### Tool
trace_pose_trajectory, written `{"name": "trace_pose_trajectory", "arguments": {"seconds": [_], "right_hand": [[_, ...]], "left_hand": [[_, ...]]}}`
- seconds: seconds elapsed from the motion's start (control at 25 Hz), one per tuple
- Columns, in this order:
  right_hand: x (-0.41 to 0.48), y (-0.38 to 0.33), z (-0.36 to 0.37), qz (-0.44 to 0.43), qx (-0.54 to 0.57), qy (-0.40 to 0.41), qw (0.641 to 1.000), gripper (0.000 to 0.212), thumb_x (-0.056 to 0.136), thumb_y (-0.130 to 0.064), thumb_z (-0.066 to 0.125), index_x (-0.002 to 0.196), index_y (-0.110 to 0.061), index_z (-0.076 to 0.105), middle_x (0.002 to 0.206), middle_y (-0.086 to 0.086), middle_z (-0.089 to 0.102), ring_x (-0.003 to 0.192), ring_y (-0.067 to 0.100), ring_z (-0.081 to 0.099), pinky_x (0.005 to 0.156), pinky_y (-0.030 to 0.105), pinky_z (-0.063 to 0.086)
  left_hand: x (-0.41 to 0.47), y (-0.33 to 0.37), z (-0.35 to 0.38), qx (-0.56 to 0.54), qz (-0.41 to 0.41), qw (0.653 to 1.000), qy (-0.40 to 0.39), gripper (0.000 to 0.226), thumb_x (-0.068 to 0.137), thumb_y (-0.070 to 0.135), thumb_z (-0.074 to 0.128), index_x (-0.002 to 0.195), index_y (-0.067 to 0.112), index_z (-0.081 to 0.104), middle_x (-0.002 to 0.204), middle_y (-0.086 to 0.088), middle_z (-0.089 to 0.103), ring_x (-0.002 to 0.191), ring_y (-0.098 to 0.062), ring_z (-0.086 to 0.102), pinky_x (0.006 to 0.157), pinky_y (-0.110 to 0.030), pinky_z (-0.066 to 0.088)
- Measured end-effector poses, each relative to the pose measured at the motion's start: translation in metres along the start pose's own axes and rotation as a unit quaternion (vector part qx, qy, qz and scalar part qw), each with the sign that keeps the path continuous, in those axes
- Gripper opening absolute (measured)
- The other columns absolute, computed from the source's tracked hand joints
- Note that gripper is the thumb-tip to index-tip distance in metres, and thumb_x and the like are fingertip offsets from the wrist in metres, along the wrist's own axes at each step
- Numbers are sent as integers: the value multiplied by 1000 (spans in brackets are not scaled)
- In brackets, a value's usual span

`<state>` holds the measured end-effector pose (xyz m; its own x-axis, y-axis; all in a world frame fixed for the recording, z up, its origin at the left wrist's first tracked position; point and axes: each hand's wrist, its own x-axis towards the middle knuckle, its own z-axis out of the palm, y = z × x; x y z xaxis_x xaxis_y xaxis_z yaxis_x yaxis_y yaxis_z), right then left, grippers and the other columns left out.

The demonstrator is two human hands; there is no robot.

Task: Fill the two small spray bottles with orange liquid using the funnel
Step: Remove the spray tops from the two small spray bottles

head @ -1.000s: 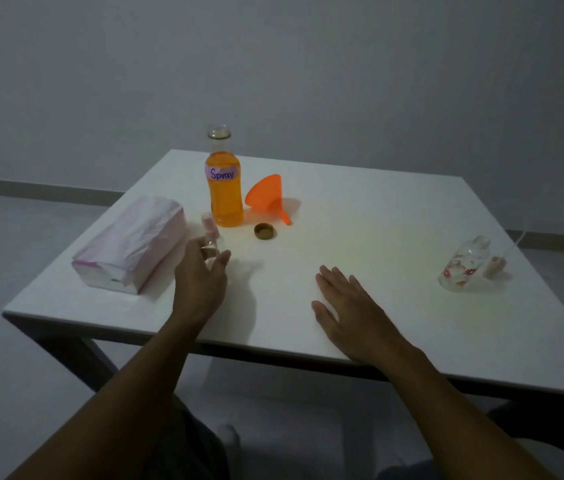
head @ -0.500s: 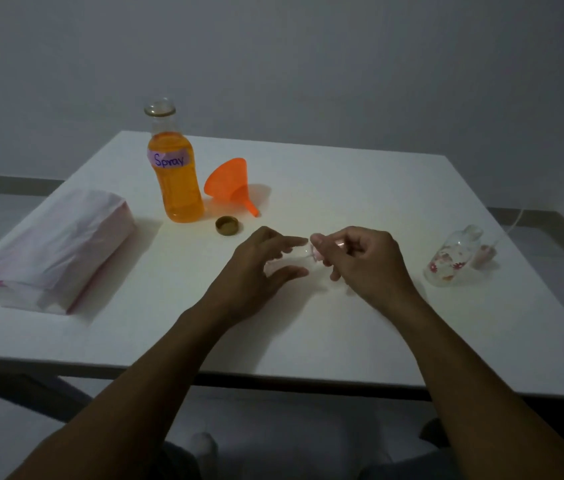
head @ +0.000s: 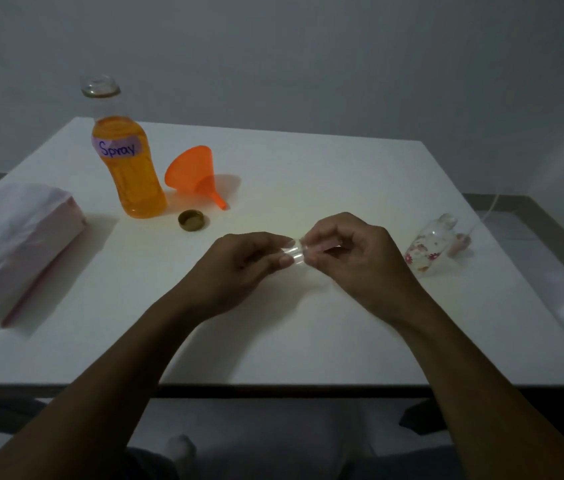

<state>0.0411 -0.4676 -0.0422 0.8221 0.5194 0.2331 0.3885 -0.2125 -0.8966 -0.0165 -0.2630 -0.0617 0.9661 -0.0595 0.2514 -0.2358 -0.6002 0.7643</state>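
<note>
A small clear spray bottle point(head: 296, 252) is held sideways just above the table's middle. My left hand point(head: 239, 265) grips its body and my right hand point(head: 353, 258) pinches its top end; most of it is hidden by my fingers. A second small spray bottle point(head: 427, 247), clear with red flowers, lies on its side at the right. The tall uncapped bottle of orange liquid point(head: 131, 168), labelled "Spray", stands at the back left. An orange funnel point(head: 193, 174) lies on its side next to it.
A gold bottle cap point(head: 190, 220) lies in front of the tall bottle. A white and pink tissue pack point(head: 13, 244) lies at the left edge of the white table point(head: 308, 341). A thin white tube point(head: 481, 216) hangs off the right side.
My left hand brought the small bottle from beside the orange bottle to the table's middle. My right hand rose off the table and took hold of its top. The camera moved closer.
</note>
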Motion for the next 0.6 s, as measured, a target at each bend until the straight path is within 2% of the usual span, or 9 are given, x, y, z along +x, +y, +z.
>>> {"name": "trace_pose_trajectory", "arguments": {"seconds": [0.08,0.12,0.2,0.28,0.32,0.4,0.44,0.52,0.6], "right_hand": [[-4,-8,-9,51,57,-20,997,58,77,-20,84,129,-29,59,115,0,67,99,18,72,85,32,60],[-5,-10,-10,81,49,-9,996,61,77,-36,81,132,-32,56,115,-1,68,95,17,74,82,37,62],[-5,-9,-7,124,-12,25,992,47,83,-59,64,117,-27,68,94,1,76,74,17,75,69,43,63],[-7,-8,0,124,-50,34,990,40,92,-56,55,93,-22,76,72,6,75,59,23,72,57,37,59],[-7,-8,2,108,-45,36,993,33,95,-47,58,90,-20,76,70,6,74,59,24,71,57,36,58],[-8,-3,-1,50,-26,17,998,12,92,-26,69,101,-20,75,86,0,77,75,16,74,68,34,61],[-8,-1,-5,37,-24,-15,999,24,88,-21,73,112,-24,72,100,-6,76,89,12,73,75,30,61],[-9,-2,-6,57,-44,-49,996,50,81,-38,78,128,-34,61,121,-13,68,103,7,68,82,26,60],[-9,-1,-1,109,-85,-23,990,52,79,-65,67,121,-34,65,112,-9,72,87,10,73,73,29,61]], "left_hand": [[-2,3,-3,2,3,1000,23,34,88,37,63,120,27,65,101,14,71,89,-2,65,74,-19,53],[-3,3,-3,8,10,999,29,35,87,36,65,121,28,64,102,15,70,89,-3,65,75,-19,53],[-7,5,-1,20,15,999,27,38,85,35,67,122,27,64,103,15,69,88,-4,64,75,-19,53],[-9,5,4,22,10,1000,18,41,83,36,67,123,26,64,105,13,69,88,-5,64,75,-19,54],[-9,4,5,19,9,1000,16,41,83,36,67,123,25,64,105,12,69,88,-4,65,76,-18,54],[-9,3,4,15,10,1000,21,41,83,36,68,122,25,64,103,12,70,89,-2,65,76,-14,52],[-8,2,3,13,7,1000,24,40,83,35,68,122,25,64,102,13,69,89,-1,64,76,-13,51],[-7,2,2,9,4,1000,23,41,83,38,67,122,26,64,102,15,69,89,-1,64,76,-14,52],[-7,3,3,10,10,1000,13,46,80,42,66,122,25,64,102,14,70,87,-1,65,77,-16,54]]}}
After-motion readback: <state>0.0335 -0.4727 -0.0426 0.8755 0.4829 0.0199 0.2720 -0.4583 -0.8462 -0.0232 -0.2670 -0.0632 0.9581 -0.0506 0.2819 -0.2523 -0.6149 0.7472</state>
